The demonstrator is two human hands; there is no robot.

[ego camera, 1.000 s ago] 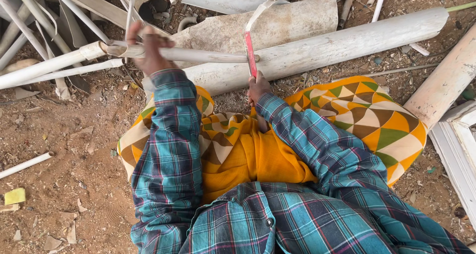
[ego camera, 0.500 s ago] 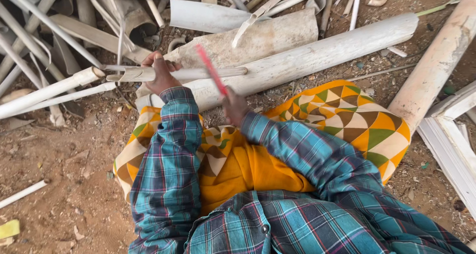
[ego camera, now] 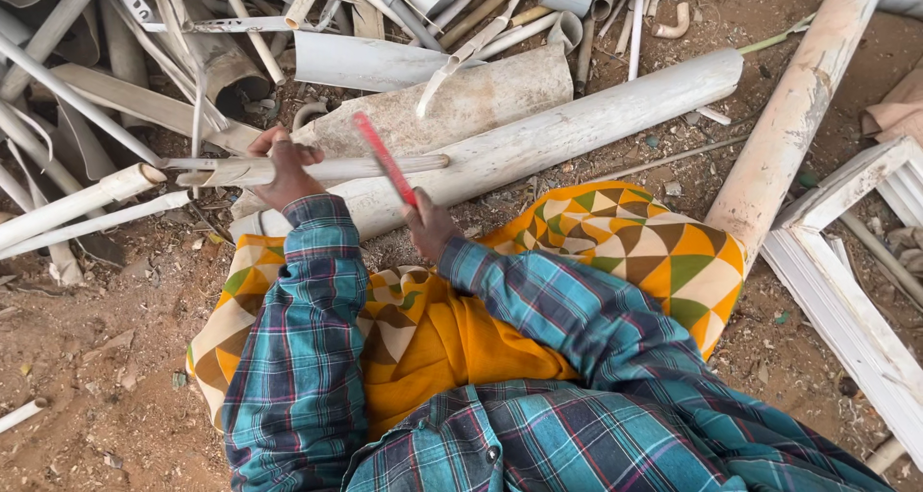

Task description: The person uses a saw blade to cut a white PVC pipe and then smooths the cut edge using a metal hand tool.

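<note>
The left hand (ego camera: 284, 170) is closed around a thin white pipe (ego camera: 327, 170), which lies almost flat across a thick white pipe (ego camera: 577, 136) in front of the knees. The right hand (ego camera: 430, 225) is closed around the lower end of a narrow red blade (ego camera: 385, 158); the blade points up and to the left and crosses over the thin pipe, but I cannot tell if it touches it. Both arms are in blue checked sleeves, over a yellow patterned cloth (ego camera: 625, 242) on the lap. Behind the pipes is a heap of broken white plastic pieces (ego camera: 144, 79) on brown soil. At the right lies a white frame (ego camera: 846, 309).
</note>
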